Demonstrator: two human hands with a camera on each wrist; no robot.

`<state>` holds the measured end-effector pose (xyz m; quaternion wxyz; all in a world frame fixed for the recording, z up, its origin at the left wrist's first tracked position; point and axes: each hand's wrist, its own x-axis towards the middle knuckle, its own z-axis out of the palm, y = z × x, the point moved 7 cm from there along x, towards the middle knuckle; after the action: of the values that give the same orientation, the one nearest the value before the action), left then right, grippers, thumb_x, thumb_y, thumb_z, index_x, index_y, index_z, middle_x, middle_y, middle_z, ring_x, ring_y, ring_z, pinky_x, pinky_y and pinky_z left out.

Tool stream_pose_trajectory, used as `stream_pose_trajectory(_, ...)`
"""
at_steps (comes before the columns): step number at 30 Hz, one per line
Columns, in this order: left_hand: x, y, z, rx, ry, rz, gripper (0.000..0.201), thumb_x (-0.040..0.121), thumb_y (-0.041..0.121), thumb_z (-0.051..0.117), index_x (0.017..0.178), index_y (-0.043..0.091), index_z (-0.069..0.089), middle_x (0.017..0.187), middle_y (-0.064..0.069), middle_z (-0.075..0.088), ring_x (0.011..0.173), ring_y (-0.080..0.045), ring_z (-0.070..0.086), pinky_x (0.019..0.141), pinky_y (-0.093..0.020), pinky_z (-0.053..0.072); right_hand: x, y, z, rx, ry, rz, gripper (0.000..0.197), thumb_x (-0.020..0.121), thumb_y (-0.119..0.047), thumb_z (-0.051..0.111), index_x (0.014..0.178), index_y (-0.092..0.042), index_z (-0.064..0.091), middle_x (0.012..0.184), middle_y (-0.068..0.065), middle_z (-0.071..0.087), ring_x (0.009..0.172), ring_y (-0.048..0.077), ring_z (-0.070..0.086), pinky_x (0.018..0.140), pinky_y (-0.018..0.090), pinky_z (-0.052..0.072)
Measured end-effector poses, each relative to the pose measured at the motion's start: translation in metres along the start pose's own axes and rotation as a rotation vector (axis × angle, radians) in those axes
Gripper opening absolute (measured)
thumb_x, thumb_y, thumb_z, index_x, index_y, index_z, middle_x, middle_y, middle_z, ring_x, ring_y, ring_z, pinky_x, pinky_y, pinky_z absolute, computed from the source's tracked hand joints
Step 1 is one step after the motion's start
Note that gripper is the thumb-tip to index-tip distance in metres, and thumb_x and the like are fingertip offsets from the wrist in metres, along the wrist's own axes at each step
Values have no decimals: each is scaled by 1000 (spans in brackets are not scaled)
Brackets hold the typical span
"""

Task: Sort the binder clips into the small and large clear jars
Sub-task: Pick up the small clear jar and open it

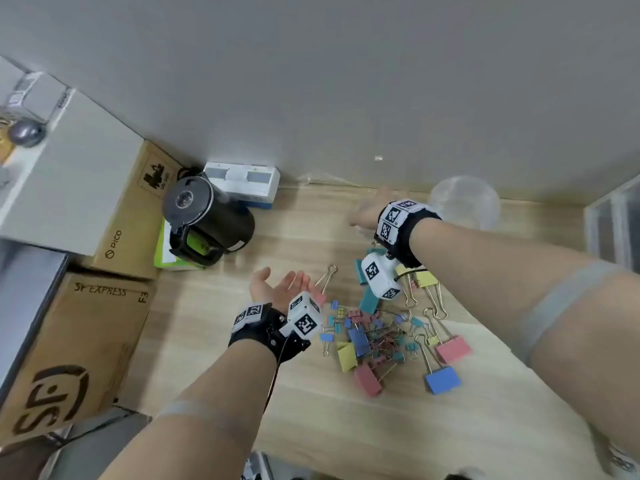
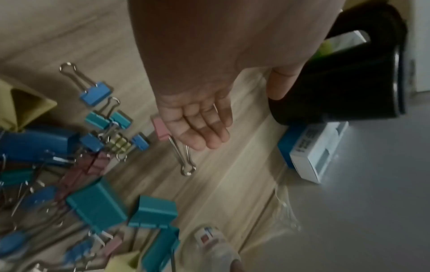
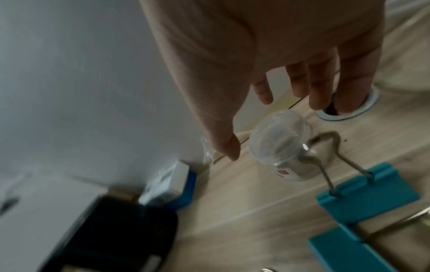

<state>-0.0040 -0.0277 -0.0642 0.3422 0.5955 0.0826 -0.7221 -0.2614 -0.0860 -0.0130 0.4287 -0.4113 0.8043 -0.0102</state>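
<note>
— So, both hands free?
— Yes: left hand [image 1: 280, 287] hovers palm-up, fingers relaxed, holding nothing; right hand [image 1: 367, 211] is spread above the small clear jar [image 3: 282, 145] (blurred, seemingly untouched).
— And the clips?
— Binder clips [image 1: 381, 334] lie heaped on the wooden table [image 1: 346, 427]; the large jar [image 1: 465, 200] stands behind the right wrist.

Both bare forearms wear black wrist straps [image 1: 266, 336] with white fiducial-marker tiles; a white marker-covered camera cube [image 1: 304, 318] sits at each wrist, thin black cable trailing; grey elastic bands [image 1: 554, 306] near elbows.
</note>
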Motion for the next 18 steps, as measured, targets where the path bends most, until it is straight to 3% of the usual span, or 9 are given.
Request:
stream_pose_trajectory(2,8,3,-11,-14,23,3,46,92,45,55,112,4,59,106,-12,64,86,-28,63,69,-41,56,12,-3,12,-55,67,-22,52,82,-43,63,123,-13,52,121,16,52,121,34,44,101,38,34)
stream_pose_trajectory(4,18,4,-29,-17,41,9,44,90,44,56,108,3,60,101,-12,64,84,-28,63,74,-41,54,25,1,22,28,139,-60,70,78,-38,73,136,-8,48,141,20,42,130,39,42,99,40,37)
stream_pose_trajectory(6,24,5,-36,-25,32,16,44,90,44,56,105,3,61,100,-12,64,85,-28,64,80,-41,53,25,4,26,43,141,-71,71,81,-33,73,139,-5,44,142,22,43,130,39,44,102,43,40)
stream_pose_trajectory(8,27,2,-35,-6,7,-6,44,91,45,56,104,3,61,99,-12,65,87,-27,64,81,-41,53,24,5,26,-22,174,-33,57,83,-36,68,130,-9,47,130,18,48,122,38,47,100,45,42)
stream_pose_trajectory(11,26,-7,-27,10,-33,-43,45,91,47,57,105,4,62,100,-11,65,88,-27,64,79,-42,55,16,5,16,17,238,29,35,76,-42,60,99,-16,51,106,9,54,95,33,54,77,38,47)
stream_pose_trajectory(13,23,-12,-17,28,-69,-67,45,91,48,59,106,5,62,101,-11,66,88,-27,64,94,-43,54,5,-3,8,61,205,-17,26,76,-43,62,77,-18,53,87,5,57,83,29,56,68,31,47)
stream_pose_trajectory(15,16,-15,-3,54,-106,-94,48,91,48,60,107,3,62,107,-13,66,95,-29,65,99,-43,51,-6,-11,5,137,95,-58,36,73,-53,65,66,-20,50,73,1,57,79,26,59,71,30,48)
stream_pose_trajectory(18,2,-20,20,131,-167,-148,62,91,54,61,120,0,60,118,-21,64,109,-35,62,87,-48,53,-24,-25,6,150,-6,-94,56,64,-73,62,75,-18,60,70,4,70,65,22,63,66,28,49)
